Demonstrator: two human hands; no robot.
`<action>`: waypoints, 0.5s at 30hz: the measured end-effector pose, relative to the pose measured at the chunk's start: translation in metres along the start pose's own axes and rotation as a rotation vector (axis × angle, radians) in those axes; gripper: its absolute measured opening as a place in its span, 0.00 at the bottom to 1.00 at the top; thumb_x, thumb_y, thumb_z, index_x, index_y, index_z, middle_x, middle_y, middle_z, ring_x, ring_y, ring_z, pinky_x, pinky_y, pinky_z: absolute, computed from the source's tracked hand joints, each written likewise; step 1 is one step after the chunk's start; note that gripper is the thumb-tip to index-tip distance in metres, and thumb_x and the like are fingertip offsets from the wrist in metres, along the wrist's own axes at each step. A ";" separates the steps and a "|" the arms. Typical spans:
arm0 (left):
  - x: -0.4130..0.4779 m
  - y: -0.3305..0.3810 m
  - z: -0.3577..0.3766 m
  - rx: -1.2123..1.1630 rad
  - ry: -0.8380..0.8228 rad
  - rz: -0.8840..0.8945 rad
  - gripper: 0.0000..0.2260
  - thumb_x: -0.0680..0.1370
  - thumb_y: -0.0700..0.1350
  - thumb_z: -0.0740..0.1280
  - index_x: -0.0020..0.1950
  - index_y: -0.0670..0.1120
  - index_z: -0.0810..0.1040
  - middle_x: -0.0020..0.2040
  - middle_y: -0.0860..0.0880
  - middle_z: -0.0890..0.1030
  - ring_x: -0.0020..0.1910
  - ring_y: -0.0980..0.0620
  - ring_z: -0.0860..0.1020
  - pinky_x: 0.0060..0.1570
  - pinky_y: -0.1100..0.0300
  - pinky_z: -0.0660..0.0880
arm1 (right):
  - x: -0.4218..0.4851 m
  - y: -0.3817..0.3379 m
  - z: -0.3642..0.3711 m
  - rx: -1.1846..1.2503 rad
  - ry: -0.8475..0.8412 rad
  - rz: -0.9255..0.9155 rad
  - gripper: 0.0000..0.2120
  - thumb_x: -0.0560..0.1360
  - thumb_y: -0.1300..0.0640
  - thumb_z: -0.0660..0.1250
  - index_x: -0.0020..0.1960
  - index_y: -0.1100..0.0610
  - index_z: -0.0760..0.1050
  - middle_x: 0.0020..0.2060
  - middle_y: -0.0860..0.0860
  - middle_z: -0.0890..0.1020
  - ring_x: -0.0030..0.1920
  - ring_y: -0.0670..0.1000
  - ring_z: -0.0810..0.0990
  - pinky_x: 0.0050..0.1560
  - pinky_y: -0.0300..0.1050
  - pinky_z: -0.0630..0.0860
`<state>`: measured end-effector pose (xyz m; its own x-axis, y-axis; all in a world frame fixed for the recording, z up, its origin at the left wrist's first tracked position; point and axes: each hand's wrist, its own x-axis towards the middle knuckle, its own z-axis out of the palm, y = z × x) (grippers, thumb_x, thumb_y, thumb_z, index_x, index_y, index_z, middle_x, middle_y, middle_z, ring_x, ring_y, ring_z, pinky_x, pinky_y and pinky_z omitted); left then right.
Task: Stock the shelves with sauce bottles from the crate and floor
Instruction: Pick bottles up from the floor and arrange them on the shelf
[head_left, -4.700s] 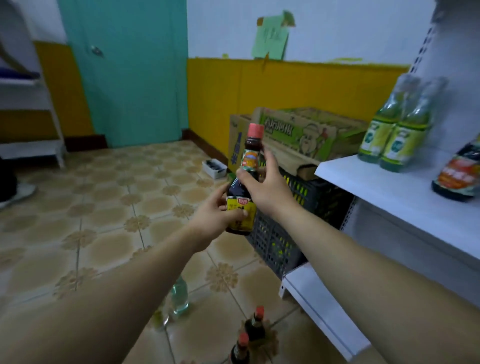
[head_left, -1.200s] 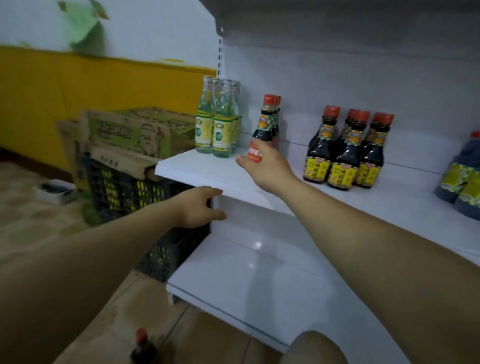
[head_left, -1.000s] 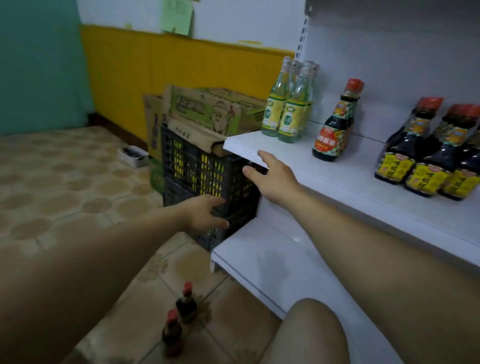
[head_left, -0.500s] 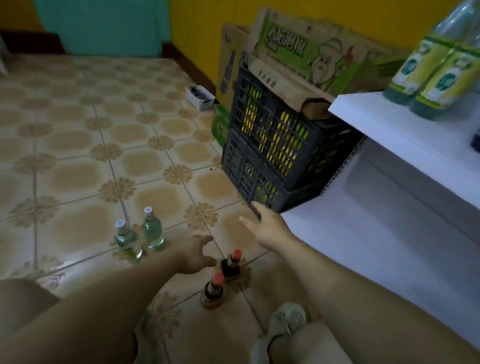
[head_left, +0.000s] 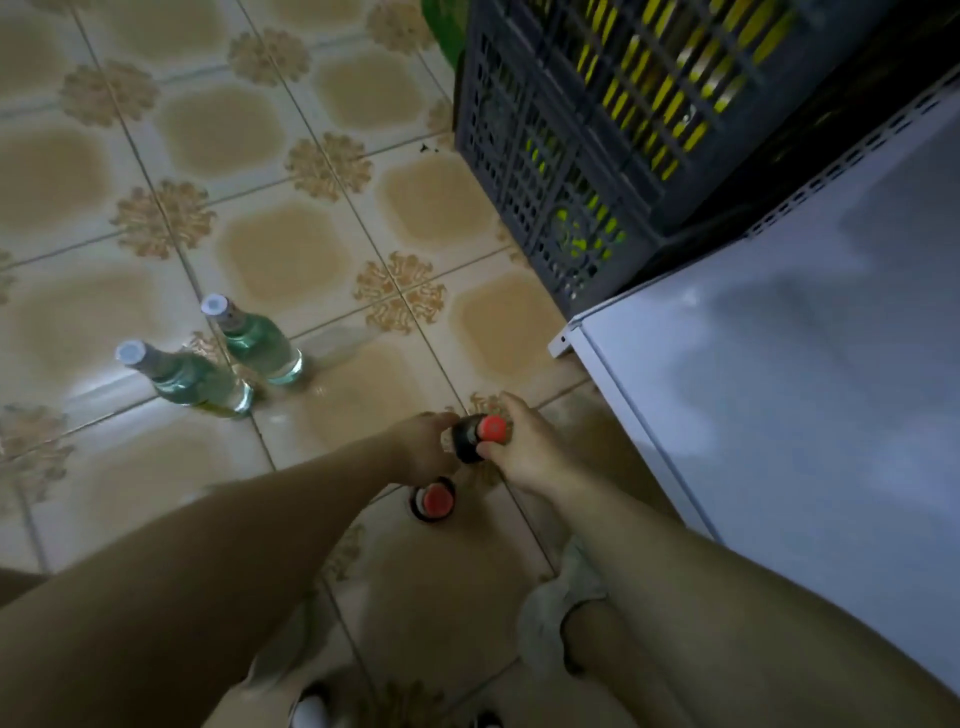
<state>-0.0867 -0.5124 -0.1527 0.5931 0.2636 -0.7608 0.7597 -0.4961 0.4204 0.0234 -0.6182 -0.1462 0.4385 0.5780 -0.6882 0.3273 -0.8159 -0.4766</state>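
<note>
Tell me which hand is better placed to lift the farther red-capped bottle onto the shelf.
Right. The right hand pinches the farther red-capped bottle at its neck, and the white shelf lies on that side; the left hand is farther from it.

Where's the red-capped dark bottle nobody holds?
The red-capped dark bottle stands on the tiled floor, lower centre in the head view, just nearer the person than the left hand.

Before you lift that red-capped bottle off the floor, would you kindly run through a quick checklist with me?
1. Right hand grips the farther red-capped bottle: ok.
2. Left hand has hold of it too: cannot tell.
3. Nearer red-capped bottle stands right beside the left wrist and may get knocked: not ok.
4. Green bottles stand apart, off to the left: ok.
5. Lower shelf shows bare room: ok.
</note>
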 end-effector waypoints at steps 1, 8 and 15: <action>0.008 -0.001 0.002 0.007 -0.017 -0.007 0.28 0.78 0.47 0.64 0.76 0.48 0.58 0.74 0.44 0.63 0.71 0.45 0.65 0.67 0.55 0.64 | 0.009 0.005 0.006 -0.006 -0.020 0.000 0.35 0.76 0.54 0.69 0.77 0.47 0.55 0.74 0.52 0.65 0.71 0.57 0.67 0.68 0.52 0.68; 0.026 -0.010 0.015 0.051 -0.033 -0.045 0.31 0.75 0.51 0.66 0.76 0.50 0.59 0.71 0.44 0.69 0.67 0.43 0.70 0.66 0.49 0.69 | 0.031 0.022 0.023 -0.158 0.035 -0.018 0.19 0.77 0.52 0.66 0.66 0.51 0.67 0.59 0.55 0.78 0.59 0.60 0.76 0.56 0.51 0.74; -0.008 0.005 0.005 -0.028 0.021 0.014 0.31 0.76 0.46 0.67 0.76 0.48 0.59 0.73 0.45 0.67 0.69 0.45 0.68 0.65 0.56 0.65 | -0.018 -0.005 0.001 0.009 0.201 -0.121 0.17 0.79 0.49 0.62 0.65 0.56 0.66 0.56 0.54 0.77 0.55 0.56 0.76 0.48 0.45 0.71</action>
<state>-0.0894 -0.5210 -0.1466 0.6090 0.2744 -0.7442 0.7582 -0.4769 0.4447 0.0134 -0.6248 -0.1316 0.5543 0.6627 -0.5036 0.3804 -0.7399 -0.5548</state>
